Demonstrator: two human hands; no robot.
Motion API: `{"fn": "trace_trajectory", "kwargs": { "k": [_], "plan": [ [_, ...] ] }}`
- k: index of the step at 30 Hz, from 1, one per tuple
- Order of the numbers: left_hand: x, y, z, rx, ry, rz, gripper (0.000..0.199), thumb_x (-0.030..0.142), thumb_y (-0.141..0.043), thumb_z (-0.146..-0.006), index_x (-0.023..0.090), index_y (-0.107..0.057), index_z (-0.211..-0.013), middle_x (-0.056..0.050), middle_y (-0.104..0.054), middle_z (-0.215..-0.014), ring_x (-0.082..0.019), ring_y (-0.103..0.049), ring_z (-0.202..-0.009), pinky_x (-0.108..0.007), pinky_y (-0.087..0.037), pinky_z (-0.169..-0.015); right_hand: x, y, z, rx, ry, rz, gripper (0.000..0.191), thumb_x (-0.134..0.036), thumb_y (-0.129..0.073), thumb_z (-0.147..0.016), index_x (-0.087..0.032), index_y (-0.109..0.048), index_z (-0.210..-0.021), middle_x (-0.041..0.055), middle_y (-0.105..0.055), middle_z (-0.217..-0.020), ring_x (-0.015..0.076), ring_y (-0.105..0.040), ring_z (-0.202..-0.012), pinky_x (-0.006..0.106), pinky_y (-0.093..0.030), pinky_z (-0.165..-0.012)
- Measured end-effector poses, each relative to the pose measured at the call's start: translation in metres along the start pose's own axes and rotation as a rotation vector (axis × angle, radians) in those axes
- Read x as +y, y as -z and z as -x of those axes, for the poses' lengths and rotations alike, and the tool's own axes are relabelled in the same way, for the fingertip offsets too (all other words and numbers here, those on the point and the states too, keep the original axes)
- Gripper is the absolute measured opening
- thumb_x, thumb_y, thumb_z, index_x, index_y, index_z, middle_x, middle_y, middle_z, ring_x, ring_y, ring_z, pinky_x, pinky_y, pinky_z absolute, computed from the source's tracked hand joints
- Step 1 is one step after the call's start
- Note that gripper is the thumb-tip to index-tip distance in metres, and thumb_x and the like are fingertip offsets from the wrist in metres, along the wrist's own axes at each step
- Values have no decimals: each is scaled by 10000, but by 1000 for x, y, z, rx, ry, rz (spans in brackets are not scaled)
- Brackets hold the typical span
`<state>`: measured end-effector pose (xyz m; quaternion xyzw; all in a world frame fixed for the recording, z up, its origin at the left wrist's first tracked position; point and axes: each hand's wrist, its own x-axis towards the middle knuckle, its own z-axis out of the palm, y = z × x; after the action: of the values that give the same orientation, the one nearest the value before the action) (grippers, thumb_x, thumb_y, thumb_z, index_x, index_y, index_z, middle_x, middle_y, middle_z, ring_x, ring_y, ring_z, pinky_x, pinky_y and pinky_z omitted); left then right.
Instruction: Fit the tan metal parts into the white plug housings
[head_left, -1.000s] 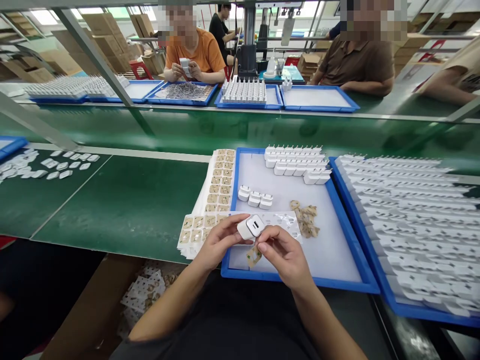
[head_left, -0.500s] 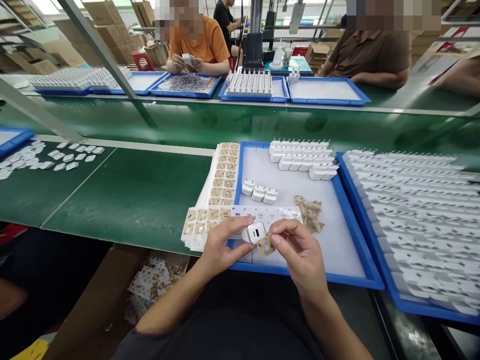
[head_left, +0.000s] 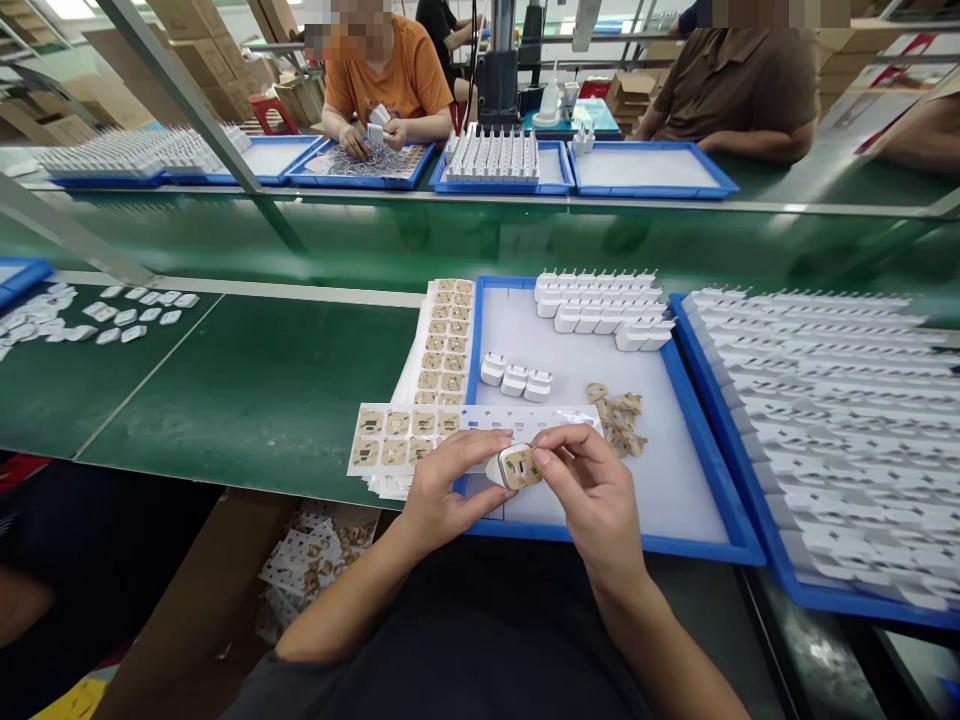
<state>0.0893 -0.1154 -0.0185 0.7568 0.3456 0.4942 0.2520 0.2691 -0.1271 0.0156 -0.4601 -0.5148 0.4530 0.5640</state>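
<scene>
l. hand (head_left: 446, 490) has its grip closed round 1 white, round-cornered plastic block (head_left: 492, 471), thumb near side, fingers far side, held up over the front of the blue-rimmed white tray (head_left: 675, 490). r. hand (head_left: 596, 490) pinches 1 tan rounded-square film w/ green marks (head_left: 519, 467) by its edge, over the block's end face; can't tell from here if it's stuck.

risk, imo: film ends up skewed if the block rolls in the l. grip or the r. pinch tugs late. might cling to fingertips too, if it's gluey.

counts: 3 loose white blocks (head_left: 514, 380), l. part of tray; pronged white blocks in stepped rows (head_left: 600, 310) behind, too packed to count; 1 heap of crumpled tan scraps (head_left: 619, 420), no. unclear; 1 clear-and-tan sheet (head_left: 424, 422) on top across tray's l. rim, 4 tan pcs in back row, ≥3 in front, hand hides some.
</scene>
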Motion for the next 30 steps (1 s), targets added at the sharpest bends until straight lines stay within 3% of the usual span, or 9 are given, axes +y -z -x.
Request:
{"fn": "trace_trajectory", "kwargs": {
  "k": [22, 30],
  "plan": [
    [0, 1, 0, -2, -22, -2, 475, 209, -757, -867, 259, -606, -1314, -106, -747, -1206, -247, -711, -1124, -406, -568, -992, 1, -4, 3, 24, 67, 97, 52, -191, -661, -914, -241, -665, -901, 1, -672, -845, 157, -657, -821, 279, -577, -756],
    [0, 1, 0, 21, -51, -23, 476, 193, -759, -865, 244, -612, -1314, -102, -755, -1184, -238, -713, -1121, -383, -576, -984, 1, -11, 4, 58, 181, 299, 81, -191, -692, -897, -230, -627, -925, -12, -645, -798, 148, -649, -741, 305, -595, -718]
  ]
}}
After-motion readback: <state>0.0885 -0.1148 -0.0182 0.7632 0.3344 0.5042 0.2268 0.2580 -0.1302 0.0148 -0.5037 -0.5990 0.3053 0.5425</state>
